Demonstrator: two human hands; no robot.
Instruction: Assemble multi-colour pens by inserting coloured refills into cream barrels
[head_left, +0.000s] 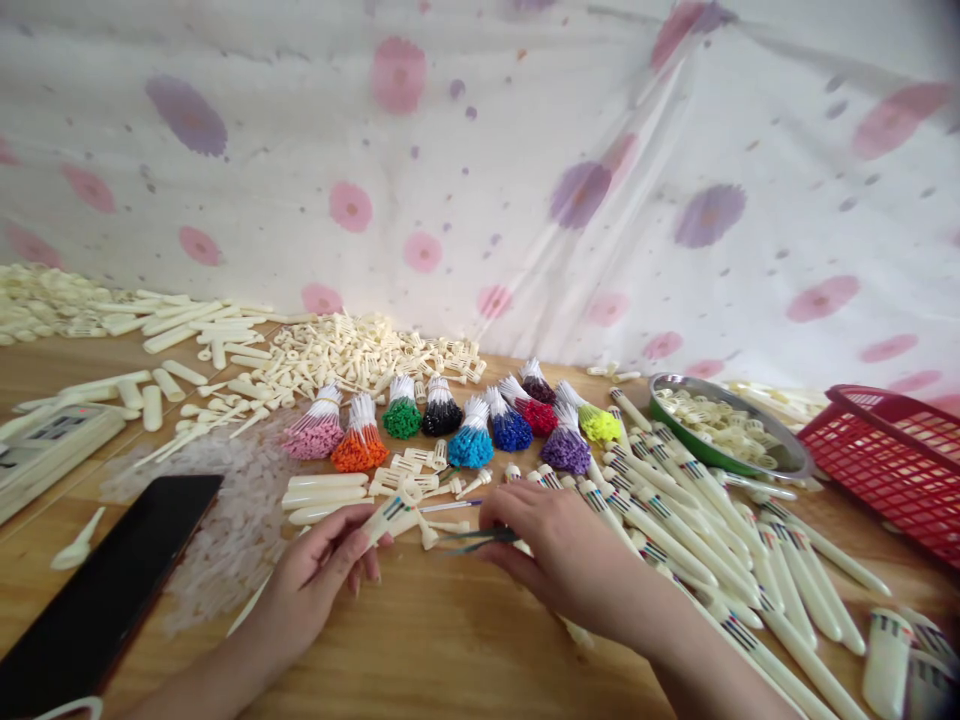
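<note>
Cream barrel (386,516) in left hand (322,572); right hand (559,548) pinches thin sticks (480,541).

My right hand (559,550) covers one end of the blurred thin sticks (480,540) it pinches; my left hand (319,575) hides part of a pen barrel (386,515). The red basket (892,460) at four o'clock and the black slab (105,590) at eight are cropped.
</note>
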